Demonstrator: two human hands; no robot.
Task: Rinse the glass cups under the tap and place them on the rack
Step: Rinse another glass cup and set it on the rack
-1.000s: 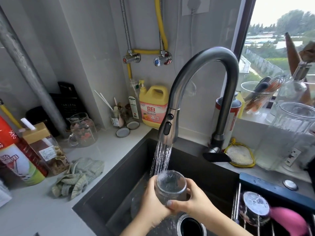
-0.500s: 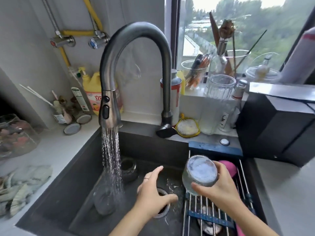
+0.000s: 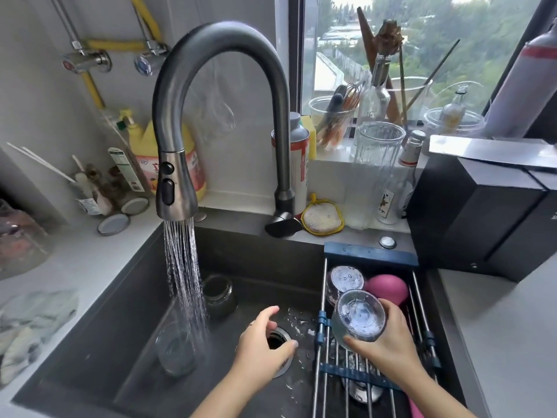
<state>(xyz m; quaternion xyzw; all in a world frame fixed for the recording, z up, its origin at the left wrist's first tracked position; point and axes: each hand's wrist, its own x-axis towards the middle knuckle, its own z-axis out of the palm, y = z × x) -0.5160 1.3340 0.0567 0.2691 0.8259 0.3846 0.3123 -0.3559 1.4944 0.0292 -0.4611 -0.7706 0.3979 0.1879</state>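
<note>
My right hand (image 3: 388, 346) grips a clear glass cup (image 3: 358, 316), turned bottom-up and tilted, just above the blue-framed wire rack (image 3: 370, 257) over the sink's right side. Another upturned glass (image 3: 345, 279) stands on the rack behind it. My left hand (image 3: 262, 348) hovers empty over the drain (image 3: 278, 342), fingers apart. The grey tap (image 3: 177, 182) runs, and its stream falls onto a glass cup (image 3: 174, 352) lying in the sink. A further glass jar (image 3: 218, 292) sits at the back of the dark sink (image 3: 99, 321).
A pink round object (image 3: 387, 286) rests on the rack. A yellow detergent bottle (image 3: 144, 152), small jars and lids stand on the left counter. Tall glass jar (image 3: 376, 164), bottles and utensils line the window sill. A black appliance (image 3: 482, 212) stands at right.
The glass left the stream, with only my right hand carrying it rightward and down to the rack. My left hand let go and stayed over the drain. The view swung right.
</note>
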